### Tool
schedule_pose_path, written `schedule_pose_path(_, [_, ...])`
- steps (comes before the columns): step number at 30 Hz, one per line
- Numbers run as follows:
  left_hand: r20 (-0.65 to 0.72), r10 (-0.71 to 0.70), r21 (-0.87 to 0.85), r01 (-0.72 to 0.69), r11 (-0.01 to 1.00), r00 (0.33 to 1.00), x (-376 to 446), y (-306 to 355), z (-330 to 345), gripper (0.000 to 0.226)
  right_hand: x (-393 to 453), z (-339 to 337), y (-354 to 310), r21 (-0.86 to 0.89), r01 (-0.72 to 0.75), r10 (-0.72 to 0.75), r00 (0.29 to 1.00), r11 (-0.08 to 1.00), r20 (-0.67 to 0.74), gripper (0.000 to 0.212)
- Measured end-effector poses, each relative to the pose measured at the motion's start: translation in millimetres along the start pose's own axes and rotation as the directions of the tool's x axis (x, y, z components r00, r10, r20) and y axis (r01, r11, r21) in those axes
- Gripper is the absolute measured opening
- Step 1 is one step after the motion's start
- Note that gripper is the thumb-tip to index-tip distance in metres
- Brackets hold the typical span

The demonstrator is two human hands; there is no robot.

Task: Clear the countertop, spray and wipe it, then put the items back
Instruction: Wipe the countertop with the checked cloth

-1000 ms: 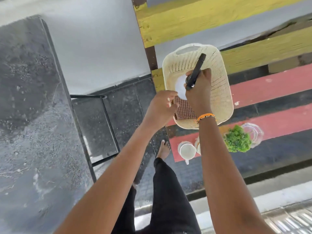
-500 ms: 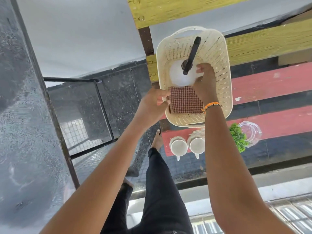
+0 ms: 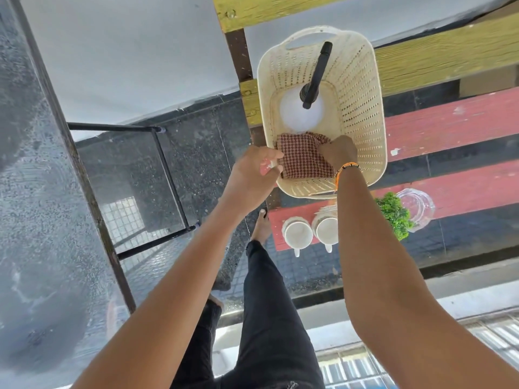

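So the cream plastic basket [image 3: 362,113] sits on a slatted pallet bench [image 3: 449,130] painted yellow, red and black, and its left wall hangs right at the bench's left end. The left hand [image 3: 252,175] grips that near-left rim, fingers curled over the edge. The right hand [image 3: 338,153] is down inside the basket, pressing on the checked red cloth [image 3: 303,160]. I can't tell if those fingers are pinching the cloth or just lying on it. The cloth fills the near end of the basket floor. Just behind it stands the white spray bottle [image 3: 297,113], its black nozzle [image 3: 317,74] leaning toward the far handle.

Room-wise, the basket is pretty packed, with the only bare floor beside the bottle. Just in front of the basket, two white cups [image 3: 297,234] sit on the bench's near edge, handles poking over it. To their right a green plant [image 3: 394,214] lies beside a clear glass jar [image 3: 415,206]. The wet-looking dark countertop [image 3: 33,192] runs along the far left, well apart from the bench, with open floor between.

Compared with half a second ago, the right hand has let go of the bottle and dropped onto the cloth. The left hand hasn't moved off the rim.
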State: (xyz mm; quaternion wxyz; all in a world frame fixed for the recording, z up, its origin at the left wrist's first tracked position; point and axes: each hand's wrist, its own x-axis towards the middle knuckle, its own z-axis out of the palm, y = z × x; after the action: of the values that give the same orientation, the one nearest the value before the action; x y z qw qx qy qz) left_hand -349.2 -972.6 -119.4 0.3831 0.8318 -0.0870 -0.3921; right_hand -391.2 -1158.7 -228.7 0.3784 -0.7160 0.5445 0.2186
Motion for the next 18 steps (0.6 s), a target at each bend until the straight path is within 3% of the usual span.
schedule_pose_path(2, [0.011,0.014,-0.001,-0.014,1.000,1.000,-5.2,0.8,-0.8,0.023,-9.6,1.6,-1.7,0.058,0.031,-0.030,0.999,0.998,-0.029,0.019])
schedule_pose_path(5, [0.054,0.028,0.007,-0.029,1.000,0.998,-16.5,0.3,-1.7,0.025,-27.8,1.6,-3.3,0.146,0.068,-0.055,0.994,0.987,-0.091,0.034])
schedule_pose_path(11, [0.132,0.059,0.039,-0.065,0.997,0.989,-38.2,-11.1,-7.3,0.033,-68.0,-17.4,-16.4,0.240,0.149,-0.099,0.973,0.959,-0.206,0.041])
schedule_pose_path(14, [0.140,0.080,0.025,-0.084,0.996,0.987,-48.7,-15.8,-10.9,0.048,-94.5,-23.7,-25.7,0.391,0.171,-0.112,0.979,0.904,-0.168,0.036])
schedule_pose_path(18, [0.102,0.192,0.074,-0.200,0.977,0.976,-63.7,-15.0,-16.3,0.079,-147.7,-25.5,-41.1,0.679,0.149,-0.176,0.984,0.718,-0.030,0.022])
